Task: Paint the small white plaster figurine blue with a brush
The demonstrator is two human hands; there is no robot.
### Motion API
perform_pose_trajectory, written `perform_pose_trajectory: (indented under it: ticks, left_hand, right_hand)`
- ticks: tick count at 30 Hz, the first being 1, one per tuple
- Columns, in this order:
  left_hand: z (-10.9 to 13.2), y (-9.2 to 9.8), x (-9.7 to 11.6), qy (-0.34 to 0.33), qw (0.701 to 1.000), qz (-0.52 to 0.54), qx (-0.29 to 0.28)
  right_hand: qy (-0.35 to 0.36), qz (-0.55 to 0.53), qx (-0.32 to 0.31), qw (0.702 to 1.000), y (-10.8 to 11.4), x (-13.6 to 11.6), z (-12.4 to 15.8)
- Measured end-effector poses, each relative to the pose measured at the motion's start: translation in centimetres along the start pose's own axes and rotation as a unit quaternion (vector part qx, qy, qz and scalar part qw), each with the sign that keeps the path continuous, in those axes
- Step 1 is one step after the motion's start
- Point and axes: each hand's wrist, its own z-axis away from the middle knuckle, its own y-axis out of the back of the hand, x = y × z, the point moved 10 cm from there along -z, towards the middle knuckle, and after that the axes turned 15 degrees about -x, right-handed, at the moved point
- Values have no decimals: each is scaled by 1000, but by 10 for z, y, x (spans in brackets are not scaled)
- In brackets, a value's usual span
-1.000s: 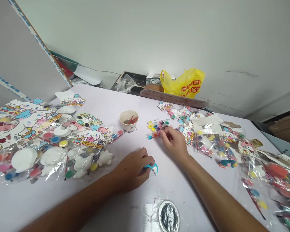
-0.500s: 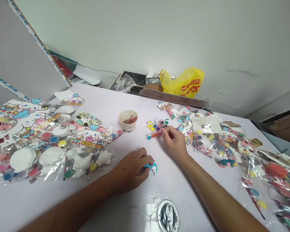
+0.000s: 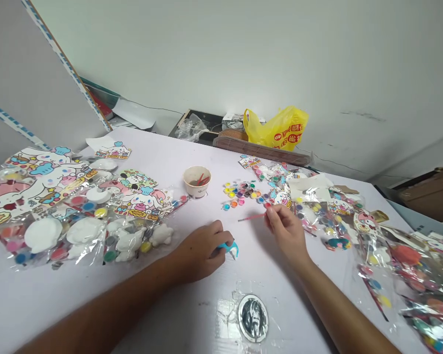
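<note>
My left hand point(image 3: 210, 248) is closed around a small blue and white piece point(image 3: 232, 250), which sticks out past the fingertips just above the white table. To the right, my right hand point(image 3: 286, 226) pinches a thin red paintbrush point(image 3: 251, 217), its tip pointing left. Small open paint pots point(image 3: 239, 191) in many colours lie just beyond that hand. A paper cup point(image 3: 197, 182) with dark water and red brush handles in it stands left of the pots.
Clear bags with white figures point(image 3: 43, 235) and cartoon cards cover the left side. More paint kits point(image 3: 376, 246) spread over the right. A yellow plastic bag point(image 3: 280, 130) stands at the back. Near the front, a round black-and-white disc point(image 3: 253, 318) sits under tape.
My right hand has moved right and nearer from the paint pots, and a red brush now shows in it. My left hand keeps hold of the blue and white piece.
</note>
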Motion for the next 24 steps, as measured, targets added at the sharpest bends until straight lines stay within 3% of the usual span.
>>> perform_pose_trajectory:
  ticks: [3, 6, 13, 24]
  left_hand:
    - [0, -1, -1, -2, 1000, 2, 2]
    - [0, -1, -3, 5, 1000, -1, 1]
    - [0, -1, -2, 11, 1000, -13, -3]
    - [-1, 0, -1, 8, 1000, -3, -3]
  right_hand:
    - [-44, -12, -26, 999, -3, 15, 34]
    - [-51, 16, -68, 996, -12, 20, 51]
    - [-27, 63, -88, 994, -21, 11, 46]
    - [-41, 55, -97, 993, -24, 18, 47]
